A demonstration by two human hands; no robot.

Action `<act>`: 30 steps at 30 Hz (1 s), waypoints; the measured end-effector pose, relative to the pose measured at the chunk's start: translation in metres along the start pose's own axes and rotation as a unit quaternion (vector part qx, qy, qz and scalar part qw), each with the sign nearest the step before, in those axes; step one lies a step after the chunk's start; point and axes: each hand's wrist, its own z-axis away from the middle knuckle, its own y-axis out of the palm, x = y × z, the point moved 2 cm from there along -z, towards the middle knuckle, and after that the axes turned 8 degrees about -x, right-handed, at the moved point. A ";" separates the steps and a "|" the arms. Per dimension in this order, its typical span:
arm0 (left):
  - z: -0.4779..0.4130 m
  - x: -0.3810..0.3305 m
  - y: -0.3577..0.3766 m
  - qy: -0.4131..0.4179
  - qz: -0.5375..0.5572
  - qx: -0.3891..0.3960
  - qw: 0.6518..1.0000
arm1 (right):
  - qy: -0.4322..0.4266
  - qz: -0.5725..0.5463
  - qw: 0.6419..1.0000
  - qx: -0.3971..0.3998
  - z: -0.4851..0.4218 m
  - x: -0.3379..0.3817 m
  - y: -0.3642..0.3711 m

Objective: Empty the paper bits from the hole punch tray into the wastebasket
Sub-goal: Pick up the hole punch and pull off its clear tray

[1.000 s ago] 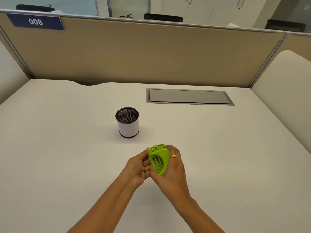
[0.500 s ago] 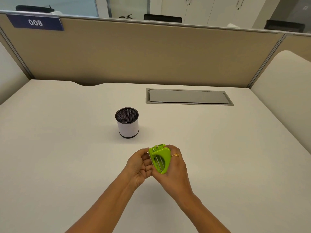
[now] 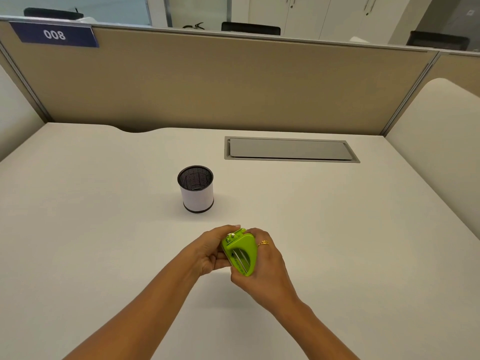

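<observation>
1. Above the near middle of the white desk, I am seeing the green hole punch being held in the air between both hands, close to the camera.
2. Its long axis is running from near to far, tilted a little leftward at the far end; the narrow end with the metal stud is pointing away, roughly toward the small mesh wastebasket, which is standing upright and well apart from it.
3. The right hand is wrapping its fingers around the punch's right side and gripping it.
4. The left hand is curling against the punch's left side, fingertips pressing it; how firmly, I cannot tell.
5. Compared with a second ago, the left thumb is now reaching higher, over the far end; the punch is staying nearly put.
</observation>
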 end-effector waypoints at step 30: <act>-0.010 -0.005 -0.002 -0.031 -0.029 0.000 0.999 | 0.005 -0.003 1.000 0.024 -0.003 0.001 0.001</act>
